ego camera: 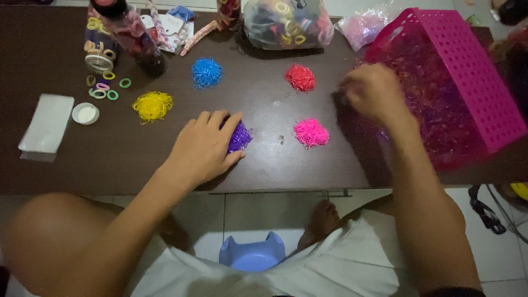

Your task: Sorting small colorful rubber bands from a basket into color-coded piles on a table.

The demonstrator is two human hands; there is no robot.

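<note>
**On the dark table: hands split between purple pile and pink basket**

Left hand (206,147) lies flat, palm down, on the purple band pile (240,137). Fingers are slightly spread and rest on top without pinching. The pile shows only at the fingertips, right of the hand, near the table's front edge.

Right hand (374,94) is at the open mouth of the tipped pink basket (473,71). Fingers are curled together into the mixed pink-purple band mass (429,104) spilling out. The frame is blurred there, so I can't tell if they pinch anything.

Sorted piles on the table (264,165):
- blue pile (207,72), back centre
- red pile (300,77), right of blue, well apart
- yellow pile (153,105), left of the left hand
- pink pile (311,132), between the two hands, just beside the basket spill

Open room: a bare strip between the purple and pink piles, a bare patch between blue and red, and a clear band along the front edge left of the forearm.

Edges:
- Back edge is crowded with a tipped jar (129,36) of hair ties, loose rings (104,88), and a clear bag (286,22) of ties.
- Left edge holds a white lid (86,113) and a flat white packet (47,124).
- The basket overhangs the right side, with its base toward the table corner.
</note>
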